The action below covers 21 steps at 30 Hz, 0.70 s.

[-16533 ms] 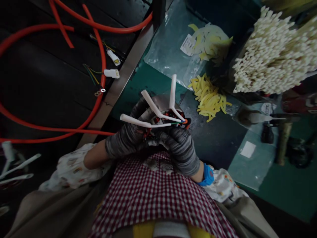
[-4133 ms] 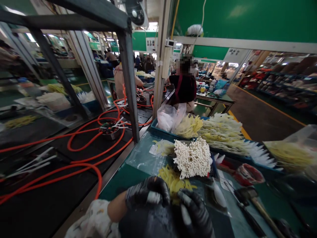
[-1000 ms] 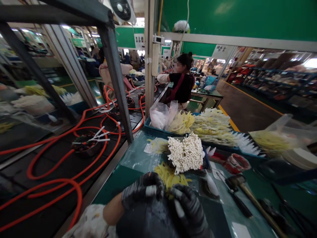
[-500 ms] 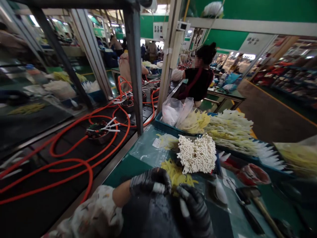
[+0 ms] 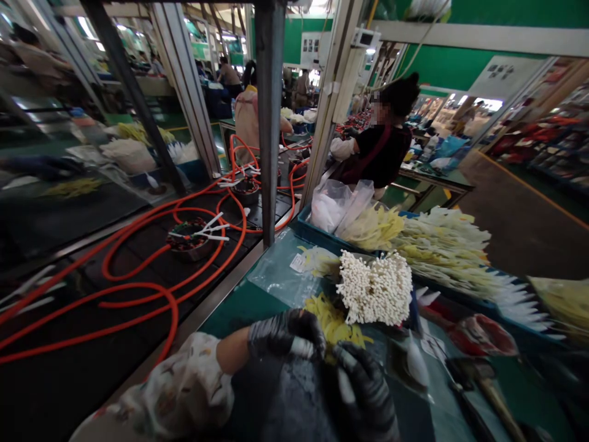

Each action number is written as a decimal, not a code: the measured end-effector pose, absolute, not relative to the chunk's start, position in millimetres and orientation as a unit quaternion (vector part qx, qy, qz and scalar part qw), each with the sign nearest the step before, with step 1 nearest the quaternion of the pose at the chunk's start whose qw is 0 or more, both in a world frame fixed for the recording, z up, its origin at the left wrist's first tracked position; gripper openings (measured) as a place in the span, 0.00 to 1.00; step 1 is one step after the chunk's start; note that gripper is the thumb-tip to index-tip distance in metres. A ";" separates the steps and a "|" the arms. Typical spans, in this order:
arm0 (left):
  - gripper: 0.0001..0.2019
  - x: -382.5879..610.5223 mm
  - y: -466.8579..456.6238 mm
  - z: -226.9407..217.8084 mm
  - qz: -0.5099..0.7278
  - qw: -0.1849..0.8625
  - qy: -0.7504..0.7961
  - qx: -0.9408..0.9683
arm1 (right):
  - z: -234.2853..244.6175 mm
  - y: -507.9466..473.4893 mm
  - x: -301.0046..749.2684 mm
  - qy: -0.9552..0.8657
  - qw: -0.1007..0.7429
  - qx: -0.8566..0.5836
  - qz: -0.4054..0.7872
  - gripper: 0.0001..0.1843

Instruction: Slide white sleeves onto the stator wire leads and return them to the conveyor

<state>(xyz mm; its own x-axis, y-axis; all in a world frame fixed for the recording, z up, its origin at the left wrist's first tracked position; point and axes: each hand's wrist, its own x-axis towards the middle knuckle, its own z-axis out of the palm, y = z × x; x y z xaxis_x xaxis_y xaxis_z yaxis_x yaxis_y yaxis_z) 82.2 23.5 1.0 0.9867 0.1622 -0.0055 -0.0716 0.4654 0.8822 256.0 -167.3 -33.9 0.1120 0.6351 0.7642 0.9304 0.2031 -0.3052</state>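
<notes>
left hand (image 5: 289, 336), right hand (image 5: 365, 390): gloved, fingers curled, couldn't tell if holding anything | yellow strips (image 5: 332, 320): lay piled on desk (image 5: 257, 301) just beyond both | white stick bundle (image 5: 375, 290): sat behind strips | orange hose (image 5: 175, 319): looped left of desk

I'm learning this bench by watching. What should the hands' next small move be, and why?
Probably a short reach forward by the left hand to the yellow strips: they lie loose just beyond it, and the right hand is close beside. Whether either hand holds something, I can't tell.
</notes>
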 end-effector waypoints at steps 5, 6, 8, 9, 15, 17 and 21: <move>0.20 83.7 25.2 -3.8 0.112 0.854 0.058 0.504 | -35.8 -167.5 256.1 -0.633 0.441 -0.613 -0.169 0.15; 0.20 84.5 25.8 -6.1 0.122 0.854 0.060 0.502 | -35.3 -167.2 256.7 -0.637 0.438 -0.611 -0.172 0.15; 0.20 86.1 27.3 -10.4 0.135 0.854 0.062 0.499 | -33.6 -166.7 257.8 -0.643 0.435 -0.606 -0.175 0.15; 0.20 86.8 28.1 -11.8 0.136 0.853 0.062 0.499 | -32.7 -166.6 258.4 -0.646 0.434 -0.604 -0.172 0.14; 0.22 88.0 27.8 -7.0 0.144 0.840 0.066 0.519 | -34.9 -169.2 262.3 -0.661 0.424 -0.599 -0.158 0.16; 0.22 87.5 24.7 -2.7 0.154 0.828 0.073 0.533 | -36.6 -169.8 263.1 -0.666 0.417 -0.598 -0.154 0.17; 0.25 88.7 30.6 5.2 0.234 0.775 0.114 0.576 | -35.4 -168.1 261.2 -0.657 0.421 -0.606 -0.155 0.15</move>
